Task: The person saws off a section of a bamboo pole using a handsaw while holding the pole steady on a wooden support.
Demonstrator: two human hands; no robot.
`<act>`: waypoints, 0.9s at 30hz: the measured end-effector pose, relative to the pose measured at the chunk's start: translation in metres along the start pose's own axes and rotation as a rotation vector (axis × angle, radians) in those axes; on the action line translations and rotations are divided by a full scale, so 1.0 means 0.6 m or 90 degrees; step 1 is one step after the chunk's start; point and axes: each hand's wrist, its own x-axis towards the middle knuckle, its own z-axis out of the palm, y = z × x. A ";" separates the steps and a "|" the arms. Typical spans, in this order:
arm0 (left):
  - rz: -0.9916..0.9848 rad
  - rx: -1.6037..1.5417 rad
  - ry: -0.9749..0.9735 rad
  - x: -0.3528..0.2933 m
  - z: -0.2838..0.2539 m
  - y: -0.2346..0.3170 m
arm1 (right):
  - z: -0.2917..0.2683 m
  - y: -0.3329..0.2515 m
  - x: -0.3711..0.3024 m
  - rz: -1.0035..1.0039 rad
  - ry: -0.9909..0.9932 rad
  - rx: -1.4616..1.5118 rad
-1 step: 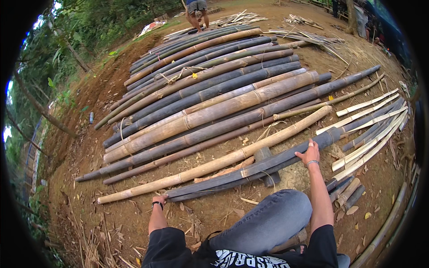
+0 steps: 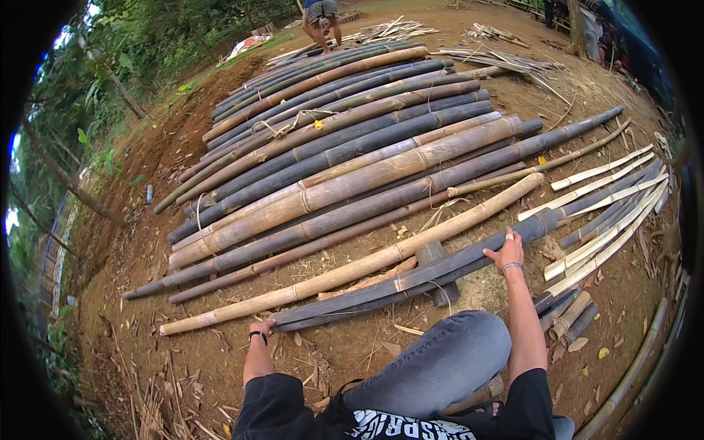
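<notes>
Both hands down on the dark split bamboo slat [image 2: 411, 282] lying across the dirt in front of the person. Left hand [image 2: 262, 328] at its near-left tip, fingers curled onto the end; how tightly it is closed I can't tell. Right hand [image 2: 507, 251] further up the slat, palm down, fingers spread loosely and resting on top, not wrapped around.

The slat sits on a wooden block [image 2: 434, 268] near its middle and runs just beside a long pale bamboo pole [image 2: 352, 268], roughly parallel to it. Beyond that, a wide row of bamboo poles [image 2: 345, 158] packed side by side, some tied with fibre.

To the right of the right hand: a loose stack of pale split strips [image 2: 609, 198], then short offcuts [image 2: 568, 319] near the knee. Bare dirt [image 2: 176, 367] lies left of the left hand. Another person [image 2: 323, 15] stands at the far end.
</notes>
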 end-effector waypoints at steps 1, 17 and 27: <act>0.019 -0.003 -0.007 0.010 0.004 -0.004 | -0.002 0.006 0.001 -0.003 0.001 0.003; -0.020 -0.065 -0.049 0.061 -0.003 -0.038 | 0.017 0.021 0.000 -0.023 0.048 0.022; -0.069 -0.062 0.046 0.059 0.020 -0.027 | -0.043 0.030 -0.023 -0.079 0.114 0.078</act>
